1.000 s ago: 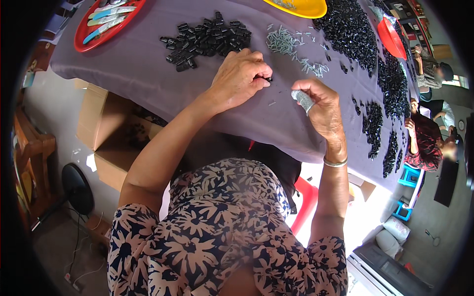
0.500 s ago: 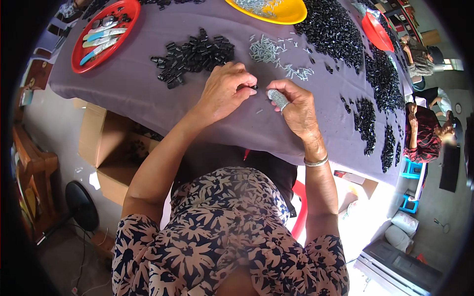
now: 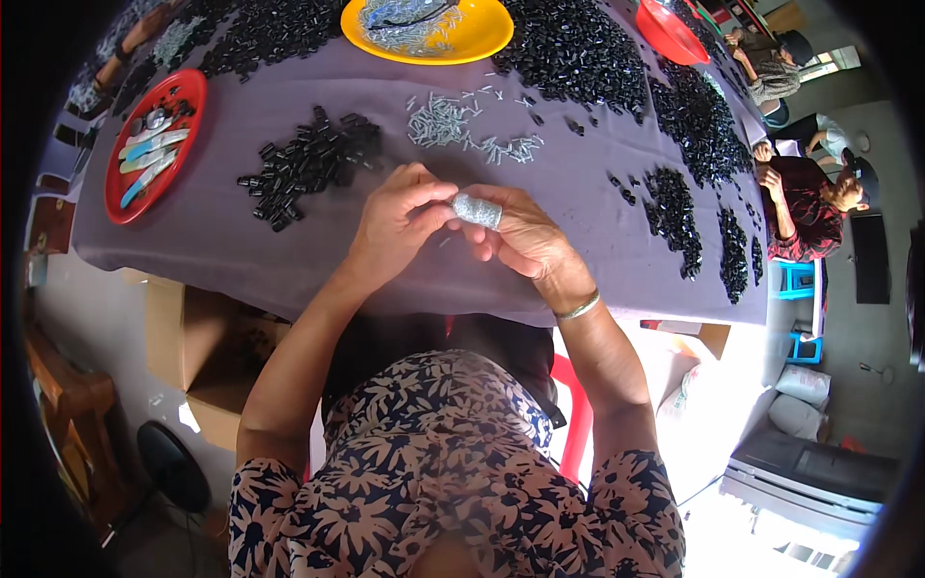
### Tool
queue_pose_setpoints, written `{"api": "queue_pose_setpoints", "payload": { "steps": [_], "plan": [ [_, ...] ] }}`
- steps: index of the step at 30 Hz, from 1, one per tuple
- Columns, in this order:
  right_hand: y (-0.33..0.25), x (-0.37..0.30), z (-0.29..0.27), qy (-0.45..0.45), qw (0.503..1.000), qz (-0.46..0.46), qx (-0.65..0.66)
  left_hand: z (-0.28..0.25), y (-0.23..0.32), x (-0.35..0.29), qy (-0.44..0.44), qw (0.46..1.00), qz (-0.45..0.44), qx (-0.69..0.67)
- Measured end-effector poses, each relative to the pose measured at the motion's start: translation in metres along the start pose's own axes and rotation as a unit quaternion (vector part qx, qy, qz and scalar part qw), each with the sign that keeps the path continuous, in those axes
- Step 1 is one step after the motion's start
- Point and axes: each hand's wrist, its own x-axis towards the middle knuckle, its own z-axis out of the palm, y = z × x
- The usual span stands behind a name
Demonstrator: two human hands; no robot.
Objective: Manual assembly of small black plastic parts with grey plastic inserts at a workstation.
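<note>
My left hand and my right hand meet fingertip to fingertip above the near part of the cloth-covered table. The left one pinches a small black piece, which the fingers now hide. On one digit of my right hand sits a silvery wrap; its fingers are closed, and whatever they hold cannot be made out. Beyond my left hand lies a heap of black cylindrical pieces. Small silvery pins are scattered just beyond both hands.
At the left a red tray holds several blades or knives with pale handles. A yellow dish of pins stands at the far side. Large heaps of small black parts spread right, near a red bowl. Other people sit at the right.
My hands have come together; the right moved left to meet the left's fingertips. The black piece in my left hand went out of sight. The whole view has shifted.
</note>
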Motion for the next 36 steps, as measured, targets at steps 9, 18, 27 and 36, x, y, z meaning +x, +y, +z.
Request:
{"api": "queue_pose_setpoints", "payload": {
  "steps": [9,18,27,36],
  "plan": [
    [-0.002,0.006,-0.001,0.172,0.963,-0.085,-0.187,-0.001,0.006,0.000,-0.023,0.999,-0.008,0.033],
    [-0.012,0.011,-0.012,0.208,0.644,-0.361,-0.641,-0.001,0.006,-0.002,-0.045,0.991,-0.038,0.122],
    [-0.019,-0.037,-0.051,0.305,0.885,-0.131,-0.326,-0.001,0.007,-0.002,-0.051,0.987,-0.020,0.149],
    [-0.028,-0.028,-0.105,0.411,0.691,-0.200,-0.560,-0.003,0.002,-0.006,0.012,0.994,-0.053,0.093]
  ]
}}
